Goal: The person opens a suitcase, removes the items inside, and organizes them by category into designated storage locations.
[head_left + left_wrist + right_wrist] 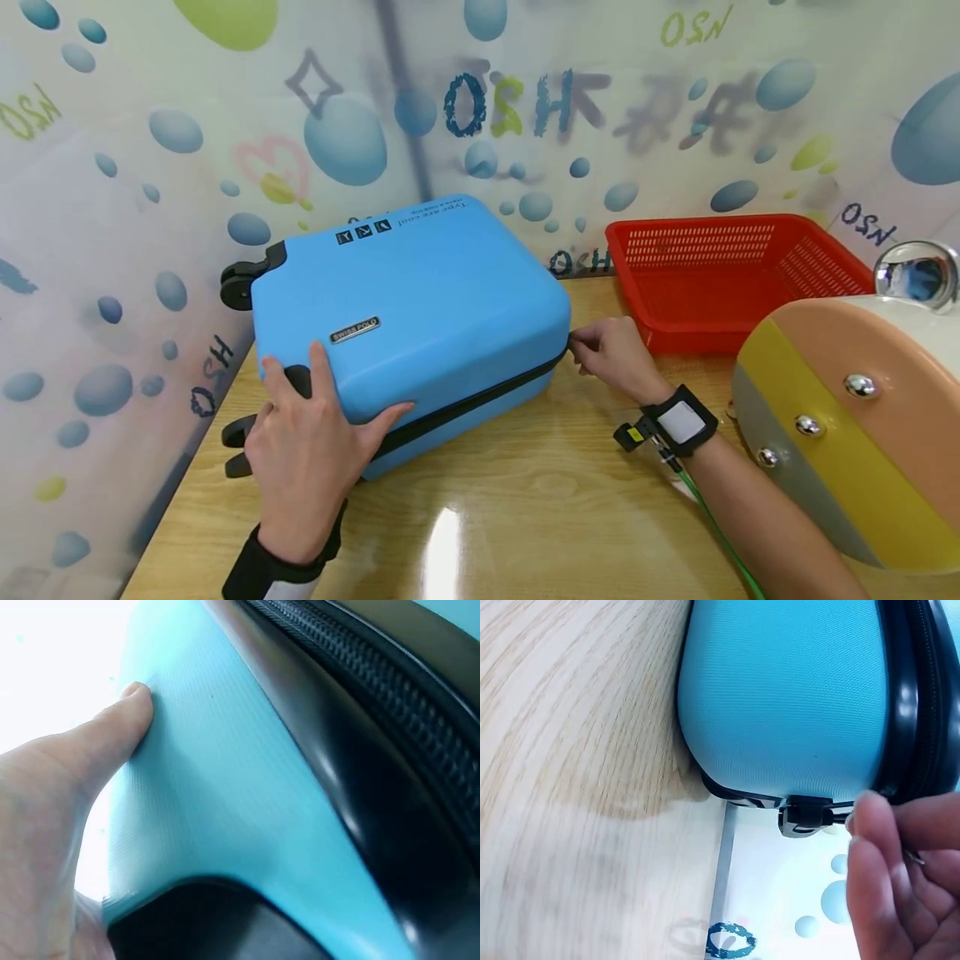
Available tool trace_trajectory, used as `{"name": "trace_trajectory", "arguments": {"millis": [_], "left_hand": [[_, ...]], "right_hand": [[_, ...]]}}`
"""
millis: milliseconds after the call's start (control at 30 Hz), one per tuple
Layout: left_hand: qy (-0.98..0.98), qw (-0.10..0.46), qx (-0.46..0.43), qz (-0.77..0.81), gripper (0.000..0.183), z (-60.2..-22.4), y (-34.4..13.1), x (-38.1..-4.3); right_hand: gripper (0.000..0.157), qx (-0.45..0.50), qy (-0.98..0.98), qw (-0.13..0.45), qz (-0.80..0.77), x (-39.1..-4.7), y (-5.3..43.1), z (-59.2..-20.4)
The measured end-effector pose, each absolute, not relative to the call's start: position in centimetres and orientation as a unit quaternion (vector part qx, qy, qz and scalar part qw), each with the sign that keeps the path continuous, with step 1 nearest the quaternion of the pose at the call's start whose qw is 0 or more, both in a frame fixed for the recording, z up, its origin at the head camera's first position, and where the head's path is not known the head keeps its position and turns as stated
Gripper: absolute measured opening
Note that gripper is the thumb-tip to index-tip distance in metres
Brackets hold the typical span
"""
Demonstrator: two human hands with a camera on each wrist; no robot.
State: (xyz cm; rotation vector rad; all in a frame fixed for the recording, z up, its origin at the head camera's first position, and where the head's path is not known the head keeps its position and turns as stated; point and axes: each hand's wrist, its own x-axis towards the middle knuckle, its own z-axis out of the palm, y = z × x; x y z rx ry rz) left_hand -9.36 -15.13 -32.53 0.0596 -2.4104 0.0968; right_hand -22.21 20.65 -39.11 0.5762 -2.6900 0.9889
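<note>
A blue hard-shell suitcase [420,292] with a "SWISS POLO" badge lies flat on the wooden table [525,517], its black wheels toward the left. A black zipper [480,404] runs round its side. My left hand [311,450] rests with spread fingers on the near left corner of the shell; in the left wrist view the thumb [112,731] presses the blue surface beside the zipper. At the near right corner my right hand [618,358] has fingers curled in a pinch on the zipper pull, which the fingers mostly hide. A bit of metal shows between them in the right wrist view.
Behind my right hand stands a red plastic basket [697,292] with perforated walls. A rounded striped box [847,425] with silver knobs stands at the right, close to my right forearm. A patterned curtain [480,125] hangs behind the table.
</note>
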Motion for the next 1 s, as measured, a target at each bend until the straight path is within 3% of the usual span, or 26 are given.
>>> {"name": "trace_trajectory", "arguments": {"millis": [467,767,1000], "left_hand": [[-0.929,0.368,0.019,0.033,0.125,-32.6,-15.4,-9.3],[-0.938,0.345,0.006,0.025,0.125,-32.4,-15.8,-9.2],[-0.936,0.349,0.01,0.029,0.125,-32.3,-15.1,-8.7]], "right_hand": [[0.019,0.215,-0.918,0.074,0.325,-20.3,21.2,-38.2],[0.018,0.244,-0.898,0.061,0.361,-18.9,22.2,-38.4],[0.024,0.197,-0.897,0.109,0.381,-19.5,20.6,-39.5]]}}
